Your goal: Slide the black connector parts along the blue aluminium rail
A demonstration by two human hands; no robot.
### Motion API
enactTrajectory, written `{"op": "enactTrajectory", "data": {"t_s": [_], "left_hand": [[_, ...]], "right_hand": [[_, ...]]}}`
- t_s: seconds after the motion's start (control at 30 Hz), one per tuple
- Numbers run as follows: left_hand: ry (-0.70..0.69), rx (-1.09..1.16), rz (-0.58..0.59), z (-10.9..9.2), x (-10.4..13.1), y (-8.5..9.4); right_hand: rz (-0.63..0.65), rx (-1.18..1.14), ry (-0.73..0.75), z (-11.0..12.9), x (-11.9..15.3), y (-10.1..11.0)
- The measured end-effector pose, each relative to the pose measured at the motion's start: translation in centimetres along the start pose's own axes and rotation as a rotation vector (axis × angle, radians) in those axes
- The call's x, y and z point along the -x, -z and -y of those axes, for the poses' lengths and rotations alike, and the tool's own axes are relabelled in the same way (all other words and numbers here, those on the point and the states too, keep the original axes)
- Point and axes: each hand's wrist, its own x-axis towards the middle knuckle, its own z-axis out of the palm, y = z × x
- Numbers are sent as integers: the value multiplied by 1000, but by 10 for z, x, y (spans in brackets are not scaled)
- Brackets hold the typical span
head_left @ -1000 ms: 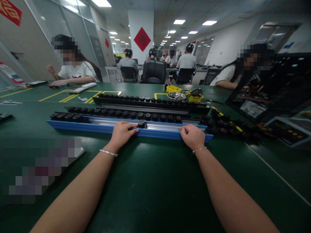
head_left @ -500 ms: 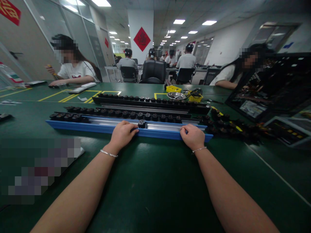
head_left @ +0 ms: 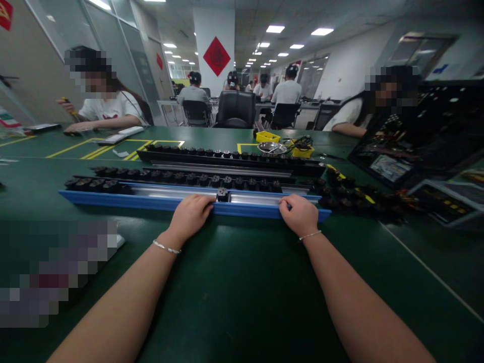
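Note:
A long blue rail (head_left: 245, 209) with a silvery inner channel lies across the green table. My left hand (head_left: 191, 214) is closed at its near edge, fingertips beside a single black module (head_left: 222, 194) seated in the channel. Farther right, my right hand (head_left: 299, 212) grips the same near edge with curled fingers. Several black modules (head_left: 94, 185) sit together at the rail's left end. Behind the blue rail runs a row of black modules (head_left: 179, 177), and beyond that a black rail (head_left: 234, 164) carries another row.
Black parts (head_left: 351, 196) are heaped at the right, near a dark open case (head_left: 401, 146). Yellow trays (head_left: 267, 136) and a round metal dish (head_left: 272, 147) stand at the back. A person (head_left: 113, 108) sits at the left, another (head_left: 350, 116) at the right.
The camera view has shifted slightly, moving the background left and up. My left hand has slid a little back from the single module; my right hand stays on the rail.

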Motion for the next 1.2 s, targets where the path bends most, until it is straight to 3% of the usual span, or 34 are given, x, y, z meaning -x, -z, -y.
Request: {"op": "enactTrajectory", "data": {"t_s": [0.2,0.43,0.67,1.2], "left_hand": [[88,80,-7,0,0,-3],[114,113,10,-3,2,1],[97,118,28,-5,4,4],[72,92,80,-5,7,5]], "right_hand": [[16,-46,60,14,2,0],[197,-208,260,61,11,3],[292,-173,268,93,6,-8],[320,-125,194,106,6,-12]]}}
